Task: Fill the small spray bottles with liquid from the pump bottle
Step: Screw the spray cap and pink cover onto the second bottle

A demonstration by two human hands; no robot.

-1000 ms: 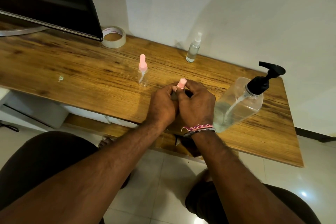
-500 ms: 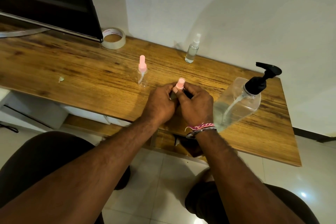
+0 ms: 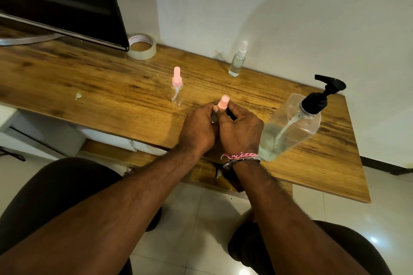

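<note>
Both hands meet over the middle of the wooden table (image 3: 89, 82). My left hand (image 3: 199, 128) grips the body of a small spray bottle, and my right hand (image 3: 240, 129) pinches its neck just below the pink spray top (image 3: 223, 101). The bottle's body is hidden inside my fingers. A second small clear bottle with a pink top (image 3: 177, 88) stands upright just left of my hands. A third small bottle with a clear white top (image 3: 238, 60) stands near the wall. The large clear pump bottle (image 3: 290, 125) with a black pump stands right of my right hand, partly filled.
A roll of tape (image 3: 142, 46) lies by the corner of a dark monitor (image 3: 60, 0) at the back left. A small scrap (image 3: 78, 95) lies on the wood at left. The table's front edge runs just under my wrists; tiled floor and my knees are below.
My hands have stayed on the pink-topped bottle with only a slight shift of the fingers around its neck. The other bottles have not moved.
</note>
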